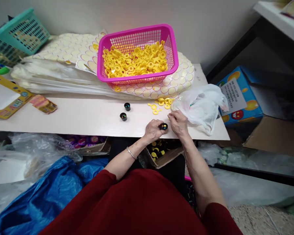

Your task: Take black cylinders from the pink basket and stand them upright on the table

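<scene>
A pale table [95, 117] stands against a grey wall [210, 26], carrying a pink basket [137, 78]. By the front edge, the left hand [153, 130] has its grip closed round a small black cup [164, 126] containing colored bits; the right hand [178, 123] curls alongside, its hold hard to tell.

You can read no word for certain here. To your right, the blue box [247, 85] carries a white label [232, 94] with several lines of dark print, slanted and too small to make out. To your left, the yellow box [19, 102] bears colourful lettering near its lower right corner, tilted and too blurred for you to spell. You find no number legible on either one.
</scene>
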Motion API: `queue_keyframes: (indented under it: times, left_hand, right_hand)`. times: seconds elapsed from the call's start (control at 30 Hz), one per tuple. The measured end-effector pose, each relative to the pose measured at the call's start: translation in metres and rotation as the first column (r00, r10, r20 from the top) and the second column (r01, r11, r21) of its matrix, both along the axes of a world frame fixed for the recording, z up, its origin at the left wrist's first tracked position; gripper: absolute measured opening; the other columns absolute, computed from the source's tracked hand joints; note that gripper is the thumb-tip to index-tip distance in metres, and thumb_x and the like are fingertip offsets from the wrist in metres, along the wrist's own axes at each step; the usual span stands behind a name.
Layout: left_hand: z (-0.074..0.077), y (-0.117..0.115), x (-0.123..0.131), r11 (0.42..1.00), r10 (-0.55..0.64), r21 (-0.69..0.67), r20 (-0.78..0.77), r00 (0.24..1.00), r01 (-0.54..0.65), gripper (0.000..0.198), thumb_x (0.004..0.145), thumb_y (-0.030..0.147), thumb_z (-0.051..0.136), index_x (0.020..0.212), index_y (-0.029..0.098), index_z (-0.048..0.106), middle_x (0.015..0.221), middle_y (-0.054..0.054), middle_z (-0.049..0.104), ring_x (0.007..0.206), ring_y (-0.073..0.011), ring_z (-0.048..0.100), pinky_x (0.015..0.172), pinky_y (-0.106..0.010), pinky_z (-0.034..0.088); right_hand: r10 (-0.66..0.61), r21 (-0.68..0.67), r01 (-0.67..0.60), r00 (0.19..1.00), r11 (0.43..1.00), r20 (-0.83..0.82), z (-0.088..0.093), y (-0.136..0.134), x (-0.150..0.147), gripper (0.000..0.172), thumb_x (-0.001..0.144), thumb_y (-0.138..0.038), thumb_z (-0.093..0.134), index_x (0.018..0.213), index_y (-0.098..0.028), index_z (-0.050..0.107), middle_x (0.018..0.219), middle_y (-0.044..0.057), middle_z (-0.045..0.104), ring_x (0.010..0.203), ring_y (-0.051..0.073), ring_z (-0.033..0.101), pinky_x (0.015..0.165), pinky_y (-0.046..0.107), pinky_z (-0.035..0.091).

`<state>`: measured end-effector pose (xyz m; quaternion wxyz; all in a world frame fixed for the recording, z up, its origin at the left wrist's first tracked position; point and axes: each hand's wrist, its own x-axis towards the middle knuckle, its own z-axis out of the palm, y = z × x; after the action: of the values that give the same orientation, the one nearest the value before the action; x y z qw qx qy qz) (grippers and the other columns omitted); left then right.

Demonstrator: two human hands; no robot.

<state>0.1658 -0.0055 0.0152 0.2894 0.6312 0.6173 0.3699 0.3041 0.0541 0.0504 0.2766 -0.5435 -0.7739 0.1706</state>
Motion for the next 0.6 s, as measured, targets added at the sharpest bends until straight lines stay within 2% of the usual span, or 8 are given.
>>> queue_keyframes:
  times: [0.03, 0.1, 0.2, 0.33, 0.47, 0.53, 0.6]
  left_hand:
    - [0.000, 0.000, 0.000, 1.000, 0.007, -0.005, 0.004, 1.000, -0.007, 0.022, 0.067, 0.021, 0.084, 0.087, 0.022, 0.074, 0.084, 0.001, 0.073, 0.080, -0.0170, 0.058, 0.075, -0.029, 0.045]
    - [0.000, 0.000, 0.000, 1.000, 0.014, -0.007, 0.010, 1.000, -0.014, 0.021, 0.066, 0.020, 0.084, 0.085, 0.022, 0.075, 0.083, 0.001, 0.073, 0.079, -0.0169, 0.058, 0.074, -0.029, 0.045]
    - [-0.001, 0.000, 0.000, 1.000, 0.017, 0.007, 0.018, 1.000, -0.017, 0.023, 0.065, 0.018, 0.084, 0.085, 0.022, 0.075, 0.082, 0.001, 0.073, 0.079, -0.0164, 0.058, 0.073, -0.029, 0.045]
    - [-0.002, 0.002, -0.001, 1.000, 0.020, 0.007, 0.007, 1.000, -0.020, 0.029, 0.061, 0.017, 0.086, 0.088, 0.022, 0.076, 0.082, 0.002, 0.073, 0.078, -0.0168, 0.058, 0.073, -0.029, 0.046]
    - [-0.002, 0.002, 0.000, 0.999, 0.032, 0.011, 0.001, 0.999, -0.032, 0.031, 0.060, 0.015, 0.086, 0.088, 0.022, 0.075, 0.086, 0.001, 0.074, 0.083, -0.0185, 0.060, 0.077, -0.030, 0.048]
    - [-0.001, 0.001, 0.001, 1.000, 0.024, 0.008, -0.006, 1.000, -0.024, 0.030, 0.062, 0.016, 0.086, 0.088, 0.022, 0.075, 0.087, 0.001, 0.074, 0.084, -0.0187, 0.060, 0.078, -0.031, 0.048]
    - [-0.001, 0.001, 0.001, 1.000, 0.007, 0.010, -0.011, 1.000, -0.007, 0.029, 0.063, 0.018, 0.087, 0.089, 0.022, 0.075, 0.087, 0.000, 0.074, 0.083, -0.0183, 0.059, 0.077, -0.031, 0.048]
  right_hand:
    - [-0.041, -0.049, 0.048, 0.989, 0.998, 0.140, 0.005, 0.010, -0.007, 0.021, 0.092, -0.022, 0.051, 0.091, -0.016, 0.071, 0.100, 0.013, 0.071, 0.096, 0.025, 0.067, 0.088, 0.037, 0.053]
    - [-0.091, -0.096, 0.122, 0.956, 0.988, 0.277, 0.014, 0.027, -0.023, 0.025, 0.092, -0.020, 0.049, 0.102, -0.012, 0.071, 0.110, 0.020, 0.069, 0.101, 0.029, 0.067, 0.088, 0.040, 0.052]
    - [-0.115, -0.150, 0.178, 0.927, 0.972, 0.357, 0.019, 0.045, -0.043, 0.033, 0.094, -0.021, 0.050, 0.118, -0.006, 0.065, 0.119, 0.026, 0.065, 0.103, 0.034, 0.067, 0.086, 0.042, 0.052]
    - [-0.078, -0.216, 0.170, 0.922, 0.961, 0.379, 0.020, 0.057, -0.054, 0.032, 0.094, -0.012, 0.046, 0.119, -0.007, 0.065, 0.123, 0.026, 0.064, 0.110, 0.032, 0.066, 0.091, 0.040, 0.050]
    - [-0.071, -0.227, 0.152, 0.942, 0.962, 0.327, 0.025, 0.056, -0.044, 0.031, 0.091, -0.008, 0.043, 0.112, -0.009, 0.066, 0.112, 0.022, 0.068, 0.108, 0.031, 0.066, 0.090, 0.039, 0.050]
    - [-0.081, -0.230, 0.149, 0.956, 0.962, 0.283, 0.026, 0.044, -0.031, 0.028, 0.090, -0.010, 0.042, 0.106, -0.011, 0.065, 0.098, 0.017, 0.069, 0.094, 0.027, 0.068, 0.082, 0.037, 0.051]
    - [-0.105, -0.257, 0.151, 0.978, 0.955, 0.183, 0.022, 0.023, -0.014, 0.027, 0.090, -0.016, 0.039, 0.100, -0.014, 0.064, 0.081, 0.010, 0.067, 0.072, 0.022, 0.066, 0.068, 0.033, 0.052]
